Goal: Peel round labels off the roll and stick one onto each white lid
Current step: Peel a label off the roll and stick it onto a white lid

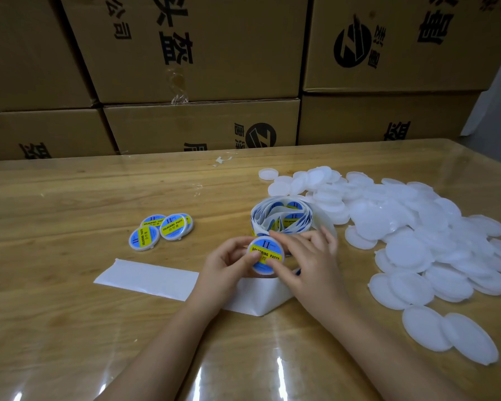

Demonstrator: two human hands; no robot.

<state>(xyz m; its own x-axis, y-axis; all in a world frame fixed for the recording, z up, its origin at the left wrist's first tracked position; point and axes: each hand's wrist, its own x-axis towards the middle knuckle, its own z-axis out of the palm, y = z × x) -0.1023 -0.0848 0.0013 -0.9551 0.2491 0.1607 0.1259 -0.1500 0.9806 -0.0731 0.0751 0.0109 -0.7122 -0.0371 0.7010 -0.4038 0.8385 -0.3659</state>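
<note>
- Left hand [224, 263] and right hand [307, 260] both pinch 1 labelled lid [266, 256].
- Label roll [281, 217] sits just behind.
- Plain white lids [417, 241] are piled on the counter [70, 198].

The lid [263, 273] between the left hand [223, 266] and the right hand [304, 263] bears a blue round label [265, 250] with a yellow band and black lettering. Left of the left hand, the labelled lids [159, 231] show the same blue and yellow. Beyond both hands the roll [260, 224] is white with blue-and-yellow labels [291, 219]. Right of the right hand the bare lids [411, 241] are milky white. The table [70, 198] is pale wood grain.
</note>
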